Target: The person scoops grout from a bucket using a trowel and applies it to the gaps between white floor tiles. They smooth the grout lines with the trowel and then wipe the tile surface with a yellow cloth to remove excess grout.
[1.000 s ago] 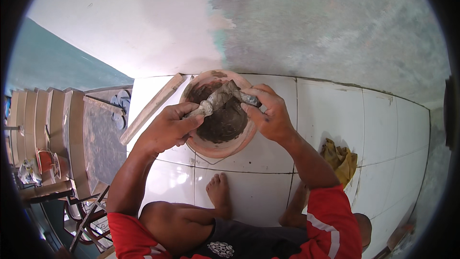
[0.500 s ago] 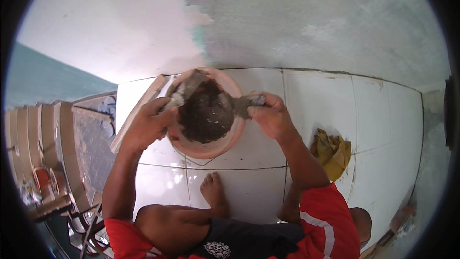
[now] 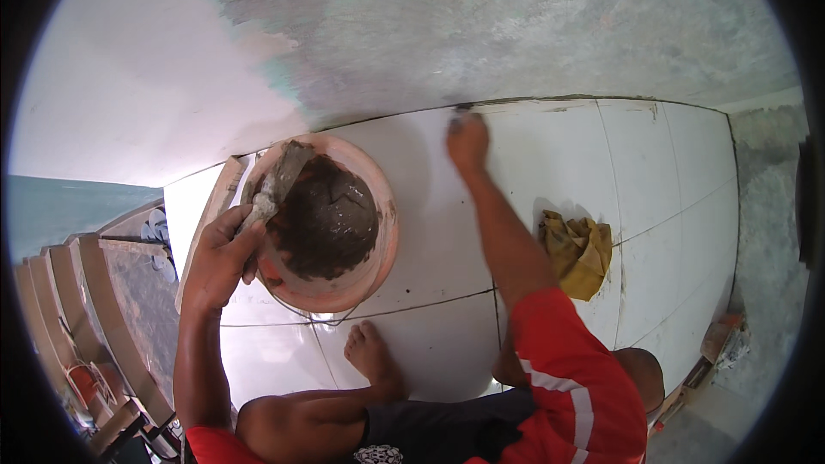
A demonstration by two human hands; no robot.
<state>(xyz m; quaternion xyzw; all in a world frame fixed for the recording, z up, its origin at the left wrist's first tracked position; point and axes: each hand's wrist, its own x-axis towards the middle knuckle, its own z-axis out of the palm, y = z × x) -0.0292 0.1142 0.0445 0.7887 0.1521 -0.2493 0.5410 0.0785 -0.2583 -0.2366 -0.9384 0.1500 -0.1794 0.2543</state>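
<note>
My left hand [image 3: 225,256] is closed round the handle of a mortar-caked scraper [image 3: 284,174]. Its broad grey blade lies over the left side of an orange bucket [image 3: 386,245], which has dark wet mortar [image 3: 331,223] inside. Stretched out to the far edge of the floor, my right hand [image 3: 468,144] is closed on a small putty knife [image 3: 464,108]. Only its dark tip shows, at the joint where the tiles meet the wall [image 3: 412,43]; its handle is hidden in my fist.
A yellow-brown cloth [image 3: 577,253] lies crumpled on the white tiles [image 3: 430,223], right of my right forearm. A wooden board [image 3: 210,215] runs along the bucket's left side. Brown steps [image 3: 107,309] and flip-flops [image 3: 159,236] are at the left. The bucket's wire handle hangs at its near side.
My right hand has moved from the bucket's right rim to the wall's base, carrying the putty knife. My left hand stays at the bucket with the scraper. The view has shifted right.
</note>
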